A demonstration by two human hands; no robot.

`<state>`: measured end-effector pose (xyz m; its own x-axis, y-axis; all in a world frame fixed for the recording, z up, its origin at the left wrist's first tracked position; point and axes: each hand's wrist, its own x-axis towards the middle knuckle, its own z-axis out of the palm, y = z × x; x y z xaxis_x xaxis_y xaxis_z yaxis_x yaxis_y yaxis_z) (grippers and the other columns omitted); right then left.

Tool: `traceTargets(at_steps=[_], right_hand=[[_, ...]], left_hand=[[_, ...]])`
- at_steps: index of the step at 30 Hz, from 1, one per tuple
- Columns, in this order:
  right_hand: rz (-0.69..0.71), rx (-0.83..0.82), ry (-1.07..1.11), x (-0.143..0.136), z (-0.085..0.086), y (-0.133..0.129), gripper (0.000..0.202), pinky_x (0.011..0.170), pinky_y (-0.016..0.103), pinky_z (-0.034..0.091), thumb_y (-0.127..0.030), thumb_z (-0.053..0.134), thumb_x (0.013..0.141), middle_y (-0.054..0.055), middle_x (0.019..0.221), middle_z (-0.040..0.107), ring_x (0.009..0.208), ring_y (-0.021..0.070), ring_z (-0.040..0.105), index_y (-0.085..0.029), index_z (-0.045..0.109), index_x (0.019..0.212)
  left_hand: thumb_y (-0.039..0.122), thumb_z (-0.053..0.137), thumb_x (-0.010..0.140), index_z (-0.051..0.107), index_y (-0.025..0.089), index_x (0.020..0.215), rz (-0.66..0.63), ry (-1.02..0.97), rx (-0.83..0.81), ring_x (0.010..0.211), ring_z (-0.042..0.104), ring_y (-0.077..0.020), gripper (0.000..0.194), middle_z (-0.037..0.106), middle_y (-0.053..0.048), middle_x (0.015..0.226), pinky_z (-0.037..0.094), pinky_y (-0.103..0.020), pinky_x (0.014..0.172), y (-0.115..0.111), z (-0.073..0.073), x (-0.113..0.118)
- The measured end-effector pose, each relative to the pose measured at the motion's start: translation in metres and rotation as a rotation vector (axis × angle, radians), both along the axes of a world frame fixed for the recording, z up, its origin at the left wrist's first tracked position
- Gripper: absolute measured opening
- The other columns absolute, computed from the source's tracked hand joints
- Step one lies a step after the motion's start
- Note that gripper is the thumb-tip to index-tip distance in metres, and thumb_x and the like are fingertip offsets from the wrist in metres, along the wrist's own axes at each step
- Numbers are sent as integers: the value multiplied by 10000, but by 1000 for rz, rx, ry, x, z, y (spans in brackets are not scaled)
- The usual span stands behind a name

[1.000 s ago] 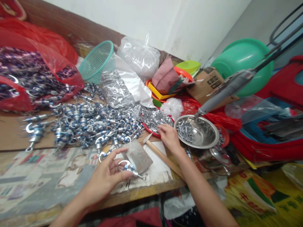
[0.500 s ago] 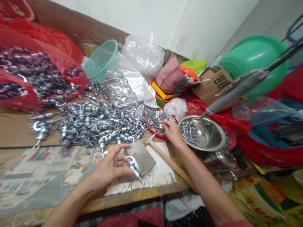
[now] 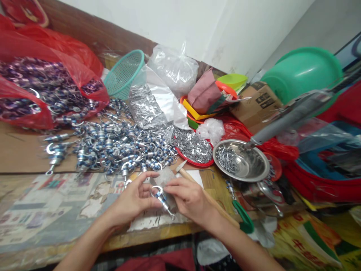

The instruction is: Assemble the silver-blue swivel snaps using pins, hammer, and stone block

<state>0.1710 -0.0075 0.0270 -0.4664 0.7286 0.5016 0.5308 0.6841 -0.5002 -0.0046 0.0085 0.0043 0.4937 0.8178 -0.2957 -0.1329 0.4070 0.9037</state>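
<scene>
A: Where is the hook fitting being worked on?

B: The silver-and-blue hook fitting (image 3: 160, 196) is at the lower centre of the frame, held by the left hand (image 3: 138, 197). Its curved hook points up, and its ringed end slants down to the right.

A: How do the fingers of that hand stand?

B: Thumb below, index finger stretched out above, the others curled behind; the thumb presses on the fitting.

A: And the right hand (image 3: 188, 195)?

B: Just right of the fitting, its fingertips bunched narrow. Whether they pinch a small piece I can't tell; the knuckles cover the spot.

A: What lies under the hands?

B: A grey block (image 3: 166, 174), partly hidden, and a hammer (image 3: 184, 172) beside it, its wooden handle running down to the right beneath the right forearm.

A: Anything beyond?

B: At left of centre, a heap of similar fittings (image 3: 113, 145). At centre right, a red tray (image 3: 194, 162) full of flat metal pieces (image 3: 197, 148), and just beside it a steel bowl (image 3: 244, 167) with thin pins (image 3: 225, 158) in it. In the upper left, an open red bag (image 3: 87, 62) holds purple and blue fittings (image 3: 31, 86)
</scene>
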Motion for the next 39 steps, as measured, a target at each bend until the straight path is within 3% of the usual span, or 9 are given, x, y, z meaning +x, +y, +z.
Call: traceTargets(at_steps=[4, 9, 14, 21, 25, 28, 31, 35, 39], right_hand=[[69, 250, -134, 1, -4, -7, 208, 681, 251, 523, -57, 433, 819, 97, 852, 678, 788, 158, 630, -107, 628, 871], [116, 306, -343, -5, 3, -15, 237, 742, 279, 523, -99, 375, 874, 119, 822, 677, 854, 183, 631, -97, 602, 807], [62, 272, -427, -9, 9, -22, 303, 738, 296, 528, -90, 292, 892, 125, 809, 675, 836, 194, 641, -89, 594, 874], [-72, 189, -438, -15, 3, -39, 309, 814, 312, 503, -79, 275, 874, 162, 1040, 628, 953, 207, 601, -80, 565, 984], [-58, 85, -322, -12, 1, -40, 302, 839, 298, 484, -75, 288, 863, 135, 1069, 614, 1001, 183, 573, -111, 524, 1047], [-298, 58, -173, 14, -7, -31, 284, 851, 299, 464, -99, 341, 853, 105, 1061, 609, 1010, 173, 558, -147, 494, 1088], [-615, -61, -322, 50, -22, -18, 282, 774, 384, 471, -219, 462, 822, 127, 1007, 601, 935, 249, 575, -146, 518, 1089], [-568, -366, -395, 76, -33, -13, 159, 639, 313, 482, -268, 482, 816, 50, 788, 617, 733, 204, 606, -177, 590, 887], [-536, -235, -170, 68, -10, -30, 186, 701, 274, 476, -243, 500, 814, 54, 888, 615, 817, 185, 596, -189, 559, 982]], left_hand=[[140, 720, 570, 380, 204, 1103, 5, -1, 10, 733, 598, -172, 635, 619, 16, 726, 450, -312, 696, -1, 0, -1], [153, 713, 579, 402, 200, 1098, 20, 22, 23, 723, 598, -168, 607, 619, 14, 723, 449, -305, 693, -2, 3, -2], [147, 720, 569, 417, 202, 1086, 30, 40, 18, 729, 606, -177, 602, 622, 12, 718, 457, -311, 704, -2, 6, 0], [161, 721, 588, 394, 192, 1104, 7, 48, 27, 737, 602, -167, 612, 627, 4, 735, 459, -300, 703, -1, 6, -1], [168, 722, 582, 403, 194, 1101, 21, 59, 30, 746, 612, -179, 609, 631, 2, 736, 466, -310, 705, -3, 6, -2], [161, 737, 549, 414, 200, 1095, 38, 82, 6, 762, 626, -201, 635, 632, 2, 749, 473, -335, 715, -3, 6, -2], [152, 745, 530, 417, 202, 1093, 44, 88, -17, 761, 630, -204, 653, 628, 3, 760, 476, -337, 710, -3, 7, -1], [159, 744, 537, 420, 205, 1092, 34, 75, -3, 754, 630, -200, 645, 631, 0, 771, 475, -330, 697, -1, 6, -1], [153, 744, 527, 428, 208, 1085, 44, 87, 0, 725, 633, -195, 644, 630, 13, 736, 477, -324, 682, -1, 6, 0]])
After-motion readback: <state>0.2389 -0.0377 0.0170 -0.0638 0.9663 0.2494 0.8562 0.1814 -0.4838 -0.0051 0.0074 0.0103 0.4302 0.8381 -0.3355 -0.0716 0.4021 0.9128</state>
